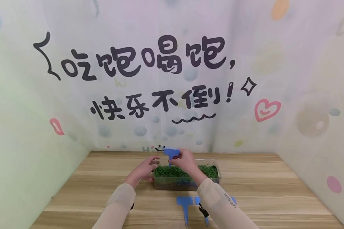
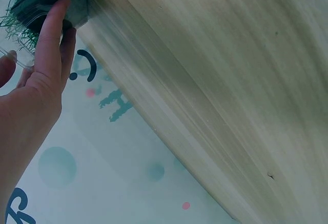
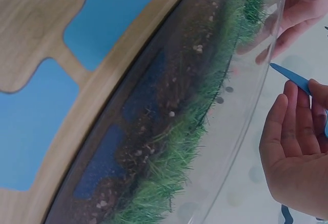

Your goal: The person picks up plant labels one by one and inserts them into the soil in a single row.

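A clear plastic planter box [image 1: 172, 184] filled with dark soil and green grass [image 1: 209, 171] stands on the wooden table. My right hand [image 1: 186, 162] pinches a blue T-shaped plant label [image 1: 171, 152] upright above the grass, near the left part of the box. In the right wrist view its pointed tip [image 3: 279, 69] shows close to the box's rim. My left hand [image 1: 144, 168] is at the box's left end. Its fairly straight fingers [image 2: 49, 44] lie against the end wall, with the thumb near the rim.
In front of the box, more blue plant labels [image 1: 185, 203] lie on the table [image 1: 261, 190], partly hidden by my right sleeve [image 1: 218, 197]. In the right wrist view, two label heads [image 3: 110, 19] lie beside the box. A printed cloth backdrop [image 1: 160, 133] rises behind the table's far edge.
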The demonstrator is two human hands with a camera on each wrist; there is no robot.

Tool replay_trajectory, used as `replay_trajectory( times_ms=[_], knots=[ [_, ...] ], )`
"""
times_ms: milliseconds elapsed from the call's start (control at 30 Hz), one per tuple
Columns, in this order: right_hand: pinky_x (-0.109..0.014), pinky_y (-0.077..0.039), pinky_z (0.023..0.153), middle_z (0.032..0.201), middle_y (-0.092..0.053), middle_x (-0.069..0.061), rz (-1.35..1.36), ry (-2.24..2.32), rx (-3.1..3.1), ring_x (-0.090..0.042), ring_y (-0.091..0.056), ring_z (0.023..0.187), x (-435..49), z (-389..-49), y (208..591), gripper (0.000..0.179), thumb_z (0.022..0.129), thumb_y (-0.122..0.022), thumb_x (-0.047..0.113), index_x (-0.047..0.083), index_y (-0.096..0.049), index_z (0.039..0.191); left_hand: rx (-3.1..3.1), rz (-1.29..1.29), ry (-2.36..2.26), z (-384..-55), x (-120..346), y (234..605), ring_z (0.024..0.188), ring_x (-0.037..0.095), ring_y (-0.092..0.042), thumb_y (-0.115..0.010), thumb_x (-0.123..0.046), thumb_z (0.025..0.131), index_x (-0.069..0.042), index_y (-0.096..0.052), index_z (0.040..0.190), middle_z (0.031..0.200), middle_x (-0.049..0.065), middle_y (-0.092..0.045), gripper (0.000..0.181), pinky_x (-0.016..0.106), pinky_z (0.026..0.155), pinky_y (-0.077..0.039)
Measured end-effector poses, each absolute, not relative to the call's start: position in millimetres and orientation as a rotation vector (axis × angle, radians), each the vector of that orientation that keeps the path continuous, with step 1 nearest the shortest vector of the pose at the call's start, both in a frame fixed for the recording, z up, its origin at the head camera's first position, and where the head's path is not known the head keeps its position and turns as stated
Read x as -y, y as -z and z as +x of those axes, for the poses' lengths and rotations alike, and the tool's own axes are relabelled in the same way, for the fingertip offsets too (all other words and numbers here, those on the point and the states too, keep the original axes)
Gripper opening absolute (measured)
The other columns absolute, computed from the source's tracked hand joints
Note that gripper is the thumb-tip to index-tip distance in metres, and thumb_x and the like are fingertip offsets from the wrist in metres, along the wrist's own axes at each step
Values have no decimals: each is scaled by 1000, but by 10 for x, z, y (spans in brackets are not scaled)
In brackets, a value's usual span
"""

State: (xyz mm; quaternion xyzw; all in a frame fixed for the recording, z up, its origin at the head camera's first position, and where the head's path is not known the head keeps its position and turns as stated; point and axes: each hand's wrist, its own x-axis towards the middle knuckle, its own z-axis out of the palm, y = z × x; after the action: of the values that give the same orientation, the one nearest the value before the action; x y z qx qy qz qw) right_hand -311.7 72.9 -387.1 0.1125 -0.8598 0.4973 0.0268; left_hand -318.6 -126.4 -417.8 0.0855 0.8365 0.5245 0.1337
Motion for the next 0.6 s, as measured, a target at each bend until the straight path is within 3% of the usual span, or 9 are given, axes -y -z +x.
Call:
replay_trajectory(
  times_ms=[600],
  knots=[
    [-31, -52, 62, 93, -72, -15, 329, -1488, 2734, -16, -62, 70, -684, -3168, 4024, 29, 87, -75, 9, -2, -69, 113, -2411, 239, -1518, -3206, 1267, 4181, 141, 47, -38, -40, -5, 107, -5, -34, 153, 155, 24, -39, 46, 45, 70, -58]
  ],
)
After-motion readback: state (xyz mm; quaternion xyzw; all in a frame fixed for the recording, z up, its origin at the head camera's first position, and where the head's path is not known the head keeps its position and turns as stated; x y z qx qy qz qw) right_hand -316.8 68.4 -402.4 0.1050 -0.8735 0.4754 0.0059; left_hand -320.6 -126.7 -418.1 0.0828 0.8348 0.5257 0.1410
